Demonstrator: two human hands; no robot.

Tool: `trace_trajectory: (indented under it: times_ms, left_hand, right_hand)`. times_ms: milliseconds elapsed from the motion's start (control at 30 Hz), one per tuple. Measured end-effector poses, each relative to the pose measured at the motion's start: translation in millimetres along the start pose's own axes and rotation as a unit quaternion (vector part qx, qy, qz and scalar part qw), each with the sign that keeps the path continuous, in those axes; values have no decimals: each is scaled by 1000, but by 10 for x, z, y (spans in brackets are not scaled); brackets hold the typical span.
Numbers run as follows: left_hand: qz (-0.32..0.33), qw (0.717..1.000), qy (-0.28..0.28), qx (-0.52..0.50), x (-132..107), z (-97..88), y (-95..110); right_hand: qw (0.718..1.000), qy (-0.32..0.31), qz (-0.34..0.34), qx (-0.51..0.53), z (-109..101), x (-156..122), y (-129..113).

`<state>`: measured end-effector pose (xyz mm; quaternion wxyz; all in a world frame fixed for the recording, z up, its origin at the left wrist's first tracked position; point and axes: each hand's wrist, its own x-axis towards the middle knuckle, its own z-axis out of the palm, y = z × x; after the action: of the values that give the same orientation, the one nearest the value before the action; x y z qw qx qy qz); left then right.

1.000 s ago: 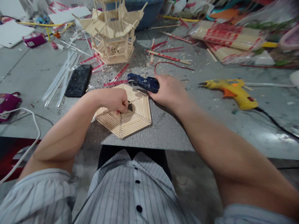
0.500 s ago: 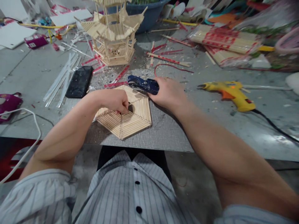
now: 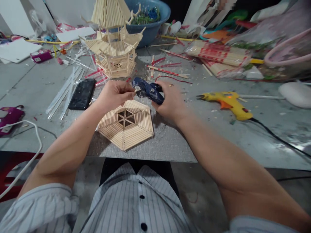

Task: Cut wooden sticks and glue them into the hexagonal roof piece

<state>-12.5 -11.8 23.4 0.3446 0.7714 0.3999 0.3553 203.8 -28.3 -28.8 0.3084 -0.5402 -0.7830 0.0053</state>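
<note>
My left hand (image 3: 114, 94) is raised above the table with its fingers pinched on a short thin wooden stick, whose tip points at the blue cutter (image 3: 148, 91). My right hand (image 3: 170, 102) is wrapped round the blue cutter's handles and holds it just off the table. Below both hands lies a flat hexagon panel of wooden sticks (image 3: 126, 124) with an open hole at its middle. Behind them stands a wooden-stick pagoda model (image 3: 114, 48).
A black phone (image 3: 82, 94) and clear glue sticks (image 3: 64, 89) lie to the left. A yellow glue gun (image 3: 228, 103) with its black cord is on the right. Packs of sticks (image 3: 216, 53), a blue bowl (image 3: 152, 19), a white cable (image 3: 26, 145) and scraps surround the work.
My left hand has lifted off the hexagon panel and moved up to the cutter with a small stick. My right hand has raised the cutter off the table. The camera tilted up.
</note>
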Motion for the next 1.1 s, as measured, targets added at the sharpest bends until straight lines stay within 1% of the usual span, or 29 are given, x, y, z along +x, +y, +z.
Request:
trace_trajectory:
  times_ms: [67, 133, 367, 700, 1100]
  left_hand:
    - [33, 999, 15, -5, 3, 7, -34]
    - [52, 998, 19, -14, 7, 20, -72]
    - [68, 996, 24, -45, 17, 98, -150]
    - [66, 997, 30, -23, 1, 114, -114]
    - [26, 999, 22, -29, -34, 111, 2]
  right_hand:
    - [1000, -5, -17, 4, 0, 0, -1]
    - [1000, -4, -29, 7, 7, 2, 5]
    - [999, 17, -50, 14, 27, -2, 21]
    - [999, 12, -42, 2, 25, -7, 16]
    - [999, -32, 23, -35, -56, -22, -92]
